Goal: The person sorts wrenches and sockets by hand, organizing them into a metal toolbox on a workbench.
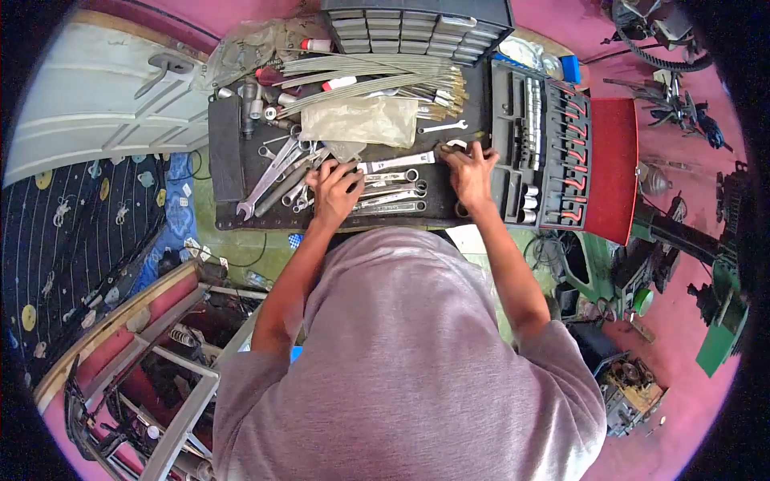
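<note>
A large silver wrench [399, 162] lies slightly slanted between my two hands, above a row of smaller combination wrenches [393, 194]. My left hand [334, 191] has bent fingers at its left end, over other tools. At the other end, my right hand [472, 172] has its thumb and fingers closed around the wrench's head, which they partly hide. A small wrench [443, 127] lies just above. Left of my left hand, several wrenches [277, 170] lie in a crossed pile. A cloudy plastic bag [361, 122] rests above the large wrench.
Thin metal rods [377, 72] lie across the back, before a grey drawer cabinet [409, 30]. Sockets stand at the back left [250, 108]. At the right are a socket tray [525, 128] and an open red case [613, 168] with red-handled tools [573, 156].
</note>
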The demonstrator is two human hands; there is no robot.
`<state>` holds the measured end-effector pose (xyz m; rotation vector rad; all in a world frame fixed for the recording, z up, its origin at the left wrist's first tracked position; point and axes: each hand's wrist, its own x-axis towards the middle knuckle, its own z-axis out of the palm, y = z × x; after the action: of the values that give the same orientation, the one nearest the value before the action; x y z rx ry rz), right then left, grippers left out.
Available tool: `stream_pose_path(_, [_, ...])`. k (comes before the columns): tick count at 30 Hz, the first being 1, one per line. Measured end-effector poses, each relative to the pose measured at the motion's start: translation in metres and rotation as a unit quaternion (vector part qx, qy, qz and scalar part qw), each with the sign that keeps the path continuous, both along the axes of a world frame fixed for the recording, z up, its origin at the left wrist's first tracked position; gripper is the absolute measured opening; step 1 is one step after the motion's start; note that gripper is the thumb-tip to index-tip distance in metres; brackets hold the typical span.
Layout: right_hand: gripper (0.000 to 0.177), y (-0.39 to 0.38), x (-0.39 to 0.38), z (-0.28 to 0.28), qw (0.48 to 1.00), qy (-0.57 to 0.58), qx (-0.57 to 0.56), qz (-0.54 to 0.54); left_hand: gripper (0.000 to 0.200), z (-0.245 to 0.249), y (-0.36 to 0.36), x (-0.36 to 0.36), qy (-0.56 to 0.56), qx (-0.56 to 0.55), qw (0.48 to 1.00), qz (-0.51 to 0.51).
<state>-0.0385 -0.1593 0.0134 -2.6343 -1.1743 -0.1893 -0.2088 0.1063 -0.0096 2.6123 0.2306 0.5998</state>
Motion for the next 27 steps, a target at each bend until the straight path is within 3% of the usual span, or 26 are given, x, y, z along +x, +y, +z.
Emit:
stream_pose_path(3, [0.043, -0.025, 0.005, 0.012, 0.996, 0.035, -0.073, 0.04, 0.015, 0.001, 0.001, 0.0, 0.003, 0.005, 1.0, -0.005])
stream_pose_path(9, [0.042, -0.032, 0.017, 0.013, 0.997, 0.048, -0.035, 0.039, 0.018, 0.0, 0.002, 0.0, 0.006, 0.004, 1.0, -0.014])
stream_pose_path(11, [0.042, -0.02, 0.019, 0.01, 0.999, -0.039, 0.024, -0.021, 0.018, 0.0, 0.002, -0.001, 0.009, 0.001, 1.0, -0.012])
stream_pose_path(15, [0.04, -0.021, 0.001, 0.006, 0.997, 0.044, -0.052, -0.032, 0.017, 0.001, 0.002, 0.001, 0.006, 0.014, 1.0, -0.013])
stream_pose_path(16, [0.037, -0.018, -0.01, 0.0, 1.0, -0.013, 0.021, -0.017, 0.017, 0.0, 0.003, 0.001, 0.006, 0.015, 1.0, -0.013])
stream_pose_path(20, [0.035, -0.021, -0.022, 0.0, 0.997, 0.033, 0.027, -0.063, 0.015, 0.001, 0.0, -0.002, 0.003, 0.004, 1.0, -0.006])
stream_pose_path(23, [0.033, -0.022, -0.007, 0.013, 0.991, -0.002, 0.08, -0.104, 0.014, 0.005, 0.002, 0.001, 0.013, -0.002, 1.0, -0.003])
stream_pose_path(27, [0.021, -0.02, 0.017, 0.028, 0.986, 0.009, -0.019, -0.167, 0.018, 0.011, -0.002, 0.003, 0.053, -0.011, 0.998, 0.019])
